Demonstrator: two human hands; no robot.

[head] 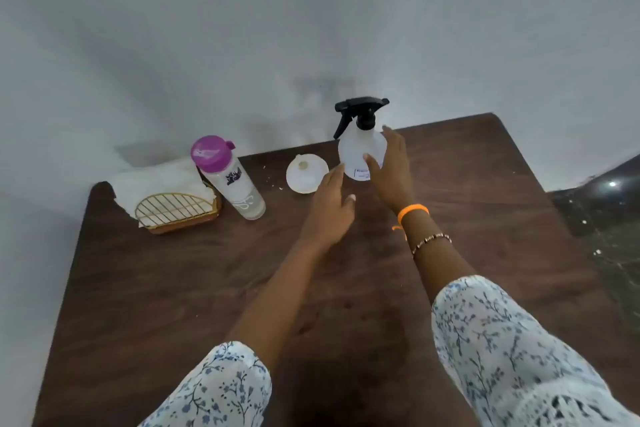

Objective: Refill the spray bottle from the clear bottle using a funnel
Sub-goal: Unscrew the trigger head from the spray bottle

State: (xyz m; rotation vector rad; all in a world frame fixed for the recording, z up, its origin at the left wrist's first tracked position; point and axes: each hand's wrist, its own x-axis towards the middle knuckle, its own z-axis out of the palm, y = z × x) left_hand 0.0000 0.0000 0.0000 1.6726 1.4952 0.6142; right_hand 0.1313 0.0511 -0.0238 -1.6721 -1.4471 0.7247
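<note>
Nearest my lens, two floral sleeves reach forward over the dark wooden table, which fills most of my view and backs onto a pale wall. From there I go down in size. At the far left of the table sits a gold wire holder with white tissue bunched behind it. Just beside it stands the clear bottle with its purple lid on, leaning in my wide view, with liquid inside. The spray bottle stands upright at the far edge, black trigger head fitted on top. I see the right hand spread open against its right side, thumb across the front, fingers straight rather than wrapped. The left hand hovers open, fingers extended toward the bottle's base, holding nothing. The white funnel lies on the table just left of the spray bottle. An orange band and a beaded bracelet circle the right wrist.
</note>
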